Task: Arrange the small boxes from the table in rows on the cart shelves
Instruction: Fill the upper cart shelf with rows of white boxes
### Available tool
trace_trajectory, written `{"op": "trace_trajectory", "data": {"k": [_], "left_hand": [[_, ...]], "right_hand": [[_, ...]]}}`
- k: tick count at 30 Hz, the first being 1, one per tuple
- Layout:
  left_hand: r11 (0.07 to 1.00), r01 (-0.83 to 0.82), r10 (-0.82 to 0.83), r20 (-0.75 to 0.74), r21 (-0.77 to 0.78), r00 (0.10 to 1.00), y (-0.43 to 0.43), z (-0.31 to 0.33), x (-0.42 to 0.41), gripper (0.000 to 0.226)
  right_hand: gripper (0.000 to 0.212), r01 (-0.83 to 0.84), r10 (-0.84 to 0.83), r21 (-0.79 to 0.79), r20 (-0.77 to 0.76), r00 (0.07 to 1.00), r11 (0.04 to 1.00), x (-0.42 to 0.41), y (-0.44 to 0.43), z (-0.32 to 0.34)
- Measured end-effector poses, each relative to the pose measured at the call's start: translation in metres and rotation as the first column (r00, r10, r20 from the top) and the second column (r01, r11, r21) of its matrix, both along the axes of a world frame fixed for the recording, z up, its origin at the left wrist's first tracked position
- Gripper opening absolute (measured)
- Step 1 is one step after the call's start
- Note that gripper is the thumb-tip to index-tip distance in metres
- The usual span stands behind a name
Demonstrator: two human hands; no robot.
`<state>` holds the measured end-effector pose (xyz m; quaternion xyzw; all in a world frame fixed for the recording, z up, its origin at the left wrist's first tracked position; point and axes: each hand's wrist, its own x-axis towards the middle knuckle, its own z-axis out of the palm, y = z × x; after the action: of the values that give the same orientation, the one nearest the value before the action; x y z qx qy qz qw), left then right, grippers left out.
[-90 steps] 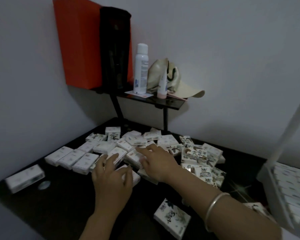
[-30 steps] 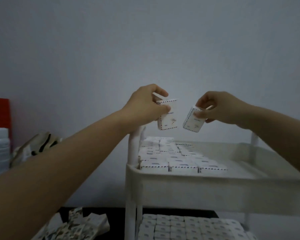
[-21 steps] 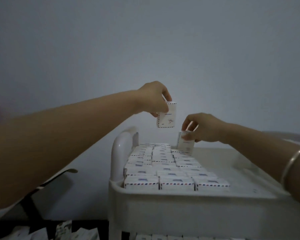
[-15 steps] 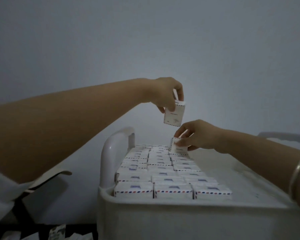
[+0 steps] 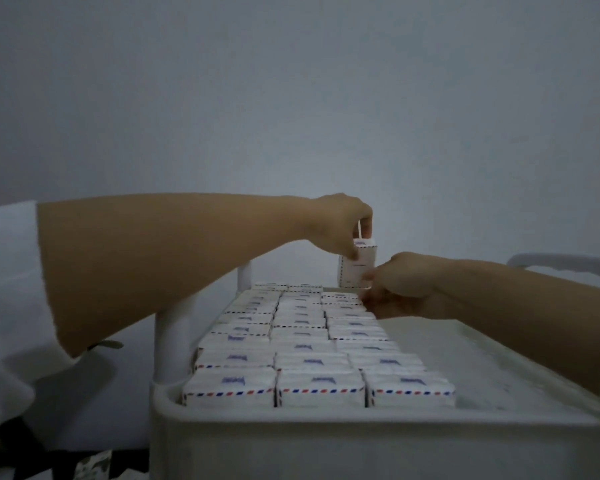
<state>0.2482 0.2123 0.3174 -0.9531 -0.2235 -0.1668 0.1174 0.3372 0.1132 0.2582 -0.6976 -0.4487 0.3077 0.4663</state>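
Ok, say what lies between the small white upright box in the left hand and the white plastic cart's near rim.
Head view: three columns of flat white boxes with red-blue striped edges, from upright box to near rim.

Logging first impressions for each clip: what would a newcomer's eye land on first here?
Three columns of airmail-bordered small boxes fill the left part of the cart's top shelf. At their far end, the left hand holds one upright box above the rows, the right hand close beside it.
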Motion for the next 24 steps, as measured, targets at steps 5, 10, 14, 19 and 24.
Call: {"op": "trace_trajectory", "data": {"k": [5, 10, 14, 19, 24], "left_hand": [[0.998, -0.045, 0.042, -0.07, -0.053, 0.997, -0.001, -0.003, -0.005, 0.039], [0.959, -0.128, 0.073, -0.217, -0.253, 0.973, 0.005, -0.01, -0.005, 0.029], [0.951, -0.173, 0.102, -0.27, -0.257, 0.958, 0.003, -0.011, -0.001, 0.025], [0.933, -0.207, 0.131, -0.257, -0.296, 0.957, -0.011, 0.004, -0.024, 0.023], [0.946, -0.047, 0.104, 0.164, -0.321, 0.981, -0.048, 0.019, -0.089, 0.018]], "right_hand": [[0.024, 0.051, -0.051, -0.003, 0.049, 0.997, 0.999, -0.002, -0.002, -0.001], [0.018, 0.021, -0.014, -0.025, 0.249, 0.968, 0.999, -0.01, -0.002, 0.001], [0.033, 0.008, 0.022, -0.071, 0.422, 0.906, 0.997, -0.007, 0.001, -0.001], [0.04, -0.014, 0.091, -0.154, 0.502, 0.86, 0.988, -0.002, -0.007, 0.001], [0.031, -0.072, 0.011, 0.076, 0.604, 0.797, 0.994, -0.022, -0.025, 0.02]]}}
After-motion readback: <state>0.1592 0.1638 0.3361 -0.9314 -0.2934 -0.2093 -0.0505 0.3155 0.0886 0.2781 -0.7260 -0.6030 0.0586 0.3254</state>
